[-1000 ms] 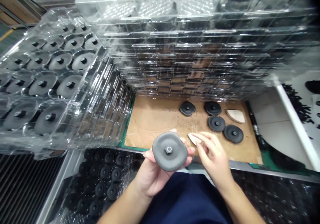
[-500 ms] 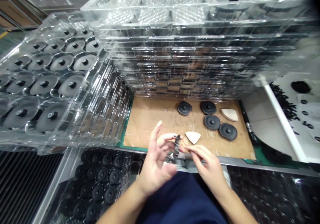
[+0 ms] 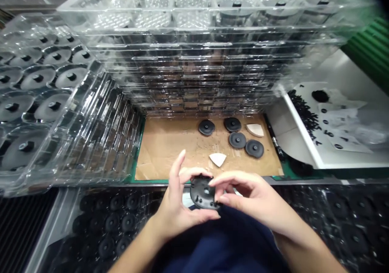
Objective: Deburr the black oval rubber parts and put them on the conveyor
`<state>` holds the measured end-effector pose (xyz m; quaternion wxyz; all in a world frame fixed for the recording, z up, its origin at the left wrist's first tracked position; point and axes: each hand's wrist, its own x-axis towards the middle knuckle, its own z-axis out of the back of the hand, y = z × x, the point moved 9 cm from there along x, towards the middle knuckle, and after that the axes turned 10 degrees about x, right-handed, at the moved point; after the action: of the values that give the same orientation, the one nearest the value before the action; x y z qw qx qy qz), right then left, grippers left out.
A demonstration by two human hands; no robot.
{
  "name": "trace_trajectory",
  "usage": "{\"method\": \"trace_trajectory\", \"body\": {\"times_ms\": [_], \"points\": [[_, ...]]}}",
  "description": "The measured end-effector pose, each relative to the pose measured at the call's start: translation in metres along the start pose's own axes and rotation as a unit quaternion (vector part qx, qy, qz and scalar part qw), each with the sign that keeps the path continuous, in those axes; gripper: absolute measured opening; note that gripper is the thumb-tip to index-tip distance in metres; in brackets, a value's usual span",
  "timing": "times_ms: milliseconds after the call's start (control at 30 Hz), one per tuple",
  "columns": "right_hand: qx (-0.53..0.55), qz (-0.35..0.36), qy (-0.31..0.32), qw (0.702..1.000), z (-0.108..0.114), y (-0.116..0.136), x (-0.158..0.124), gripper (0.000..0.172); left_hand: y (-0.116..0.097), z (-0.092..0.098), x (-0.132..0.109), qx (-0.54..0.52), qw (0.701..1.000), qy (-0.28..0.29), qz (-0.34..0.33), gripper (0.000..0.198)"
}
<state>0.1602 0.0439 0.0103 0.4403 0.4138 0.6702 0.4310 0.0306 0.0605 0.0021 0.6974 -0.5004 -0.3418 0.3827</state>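
Note:
My left hand (image 3: 178,208) grips a black rounded plastic disc (image 3: 201,196) between thumb and fingers, its index finger raised. The face turned to me has small pegs near the rim and a pale spot in the middle. At the disc's right side, the fingers of my right hand (image 3: 243,190) are pinched together against its face; what sits between the fingertips is hidden. Beyond my hands, a white three-cornered piece (image 3: 218,159) lies on the cardboard sheet (image 3: 164,151). Several more black discs, such as one (image 3: 254,148) at the right, lie there with knobs upward.
Tall stacks of clear plastic trays (image 3: 194,70) rise behind the cardboard, with another stack (image 3: 33,102) at the left holding discs. A white bin (image 3: 306,139) with small black parts stands right. A second white piece (image 3: 254,130) lies nearby. Below the edge sits a tray of black discs (image 3: 106,224).
The disc has turned from edge-on to showing its pegged face. My right hand has come in from the right onto the disc. The camera view has shifted right.

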Motion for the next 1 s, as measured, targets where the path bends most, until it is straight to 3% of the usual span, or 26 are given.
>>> {"method": "trace_trajectory", "body": {"times_ms": [200, 367, 467, 567, 667, 800, 900, 1000], "points": [[0.101, -0.055, 0.06, 0.992, -0.011, -0.002, 0.002, 0.016, 0.002, -0.012, -0.001, -0.072, 0.994, 0.065, 0.052, 0.11], [0.144, -0.057, 0.08, 0.985, -0.016, -0.001, -0.007, 0.015, 0.0, -0.027, -0.002, -0.106, 0.982, 0.128, 0.089, 0.117], [0.147, -0.045, 0.058, 0.986, -0.012, -0.004, -0.014, 0.013, -0.002, -0.028, -0.002, -0.094, 0.984, 0.124, 0.087, 0.12], [0.141, -0.03, -0.004, 0.99, -0.001, -0.009, -0.024, 0.011, -0.007, -0.027, -0.002, -0.084, 0.99, 0.099, 0.046, 0.116], [0.093, 0.039, -0.082, 0.992, 0.014, -0.002, -0.041, 0.009, -0.014, -0.025, -0.003, -0.073, 0.995, 0.063, -0.014, 0.111], [0.022, 0.133, -0.12, 0.984, 0.026, 0.011, -0.071, 0.01, -0.018, -0.024, -0.003, -0.062, 0.997, 0.02, -0.037, 0.11], [-0.109, 0.187, -0.161, 0.963, 0.03, 0.019, -0.09, 0.018, -0.021, -0.029, -0.003, -0.088, 0.996, 0.008, -0.02, 0.107], [-0.253, 0.253, -0.176, 0.917, 0.019, 0.028, -0.1, 0.022, -0.016, -0.036, -0.005, -0.11, 0.993, -0.004, 0.043, 0.099]]}}
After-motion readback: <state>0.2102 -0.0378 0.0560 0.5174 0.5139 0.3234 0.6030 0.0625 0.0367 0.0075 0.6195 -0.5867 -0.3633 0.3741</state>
